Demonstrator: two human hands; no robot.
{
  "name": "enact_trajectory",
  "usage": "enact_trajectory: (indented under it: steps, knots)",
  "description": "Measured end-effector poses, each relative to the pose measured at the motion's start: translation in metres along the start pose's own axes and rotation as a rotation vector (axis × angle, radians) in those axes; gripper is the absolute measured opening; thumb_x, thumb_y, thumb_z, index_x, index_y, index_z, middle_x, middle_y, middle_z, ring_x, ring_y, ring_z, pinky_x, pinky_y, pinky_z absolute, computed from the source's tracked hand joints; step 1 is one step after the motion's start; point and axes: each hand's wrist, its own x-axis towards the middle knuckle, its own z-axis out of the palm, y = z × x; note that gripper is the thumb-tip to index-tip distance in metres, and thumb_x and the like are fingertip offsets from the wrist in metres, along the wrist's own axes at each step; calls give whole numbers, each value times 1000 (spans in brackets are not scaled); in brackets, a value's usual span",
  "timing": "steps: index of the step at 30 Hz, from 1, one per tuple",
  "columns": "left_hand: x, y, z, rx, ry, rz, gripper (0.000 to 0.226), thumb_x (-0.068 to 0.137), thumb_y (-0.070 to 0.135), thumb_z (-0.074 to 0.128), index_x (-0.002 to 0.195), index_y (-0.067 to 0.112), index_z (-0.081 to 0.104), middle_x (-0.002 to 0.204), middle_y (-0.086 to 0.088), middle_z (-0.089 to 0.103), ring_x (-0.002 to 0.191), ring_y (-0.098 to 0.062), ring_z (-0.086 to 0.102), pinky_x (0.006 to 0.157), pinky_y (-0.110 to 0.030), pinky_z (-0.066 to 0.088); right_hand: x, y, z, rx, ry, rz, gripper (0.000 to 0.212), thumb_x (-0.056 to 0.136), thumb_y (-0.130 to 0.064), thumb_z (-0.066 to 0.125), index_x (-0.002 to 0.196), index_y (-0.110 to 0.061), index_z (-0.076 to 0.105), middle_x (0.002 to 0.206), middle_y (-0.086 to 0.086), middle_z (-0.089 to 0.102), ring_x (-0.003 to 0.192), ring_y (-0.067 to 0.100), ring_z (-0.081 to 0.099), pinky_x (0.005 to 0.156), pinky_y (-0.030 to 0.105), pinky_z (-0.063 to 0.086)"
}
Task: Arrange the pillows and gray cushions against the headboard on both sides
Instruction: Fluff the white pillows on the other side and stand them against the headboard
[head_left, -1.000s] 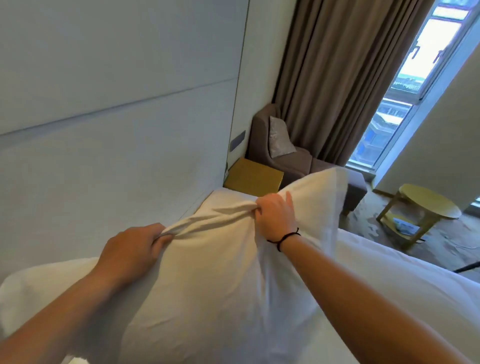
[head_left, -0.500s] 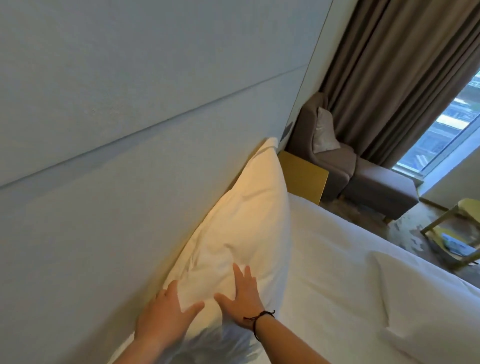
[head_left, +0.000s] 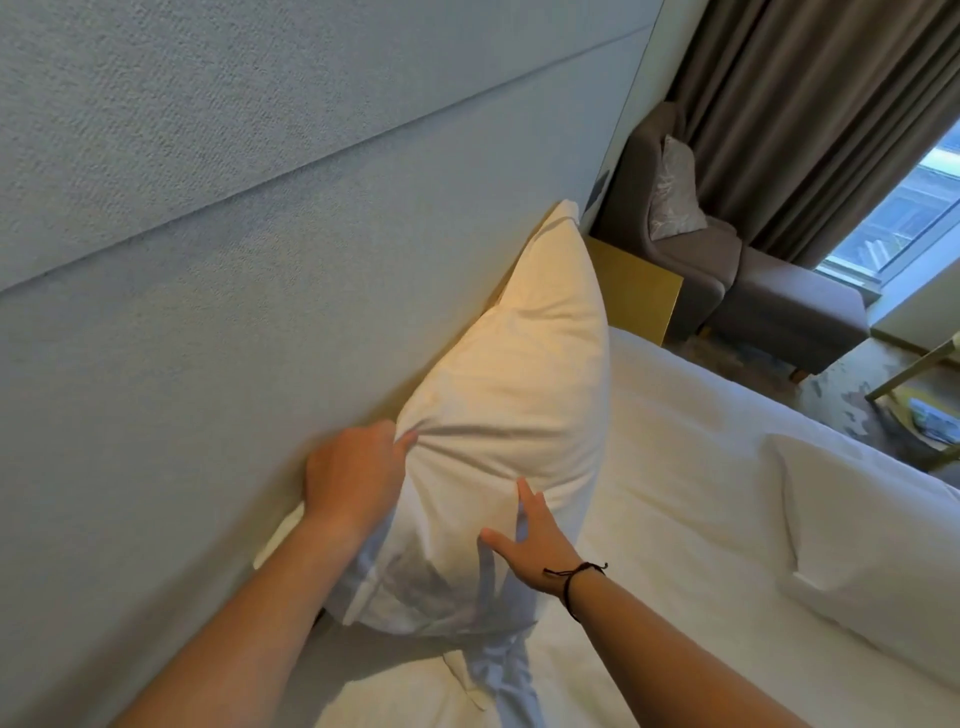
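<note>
Against the headboard (head_left: 208, 291) leans a pillow (head_left: 514, 395), left hand (head_left: 353, 475) pinching its edge, right hand (head_left: 530, 545) spread flat on its front.

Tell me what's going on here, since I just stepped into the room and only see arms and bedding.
A person is making up the bed. The white pillow stands on edge, leaning against the padded headboard. The left hand grips the pillow's side nearest the headboard, bunching the fabric, while the right hand lies flat on its front with fingers spread. Another white pillow lies on the bed to the right, not yet placed. No gray cushion is on the bed in view.
</note>
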Motion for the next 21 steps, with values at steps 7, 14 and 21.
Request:
enact_trajectory:
  steps: [7,14,21]
  knots:
    - [-17,32,9,69,-27,-15,32,97,41,51,120,19,54,108,-6,68,95,-28,65,71,-38,45,-14,-1,0,47,-133,17,100,81,-68,58,153,-36,-5,163,-5,-2,149,18,11,118,40,23]
    - [-50,127,62,136,-197,289,66,94,49,46,152,21,30,160,-11,26,148,-32,20,119,-54,5,-69,70,-38,232,-2,143,88,81,-62,62,152,-41,14,158,-10,24,141,20,34,112,36,33]
    - [-108,251,156,-123,-454,392,76,91,39,58,153,14,24,149,-8,45,132,-29,45,107,-41,39,-146,223,-98,413,342,454,62,87,-44,65,142,-31,39,145,4,47,127,18,49,101,34,44]
